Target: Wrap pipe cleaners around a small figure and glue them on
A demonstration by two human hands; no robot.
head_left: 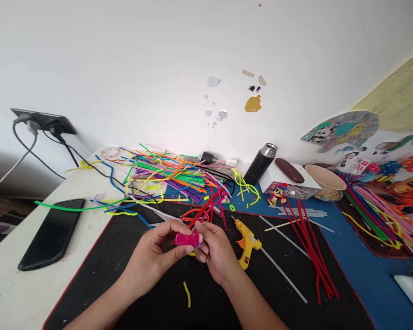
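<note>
Above the black mat (151, 293), both hands hold a small magenta pipe-cleaner figure (186, 239) lying on its side. My left hand (158, 247) pinches its wound body between thumb and fingers. At its right end, where yellow and purple bits show, my right hand (213, 247) is closed on it; the fingertips partly hide that end. A short yellow pipe-cleaner piece (187, 294) lies on the mat below the hands. To their right rests a yellow hot glue gun (248, 245) with a glue stick (284, 275) behind it.
Several red pipe cleaners (313, 252) lie at right. A heap of coloured pipe cleaners (172, 174) spreads along the wall. A black thermos (260, 164) leans near a white box (304, 176), with a finished-looking pipe-cleaner figure (278, 195) before it. A phone (51, 233) lies left.
</note>
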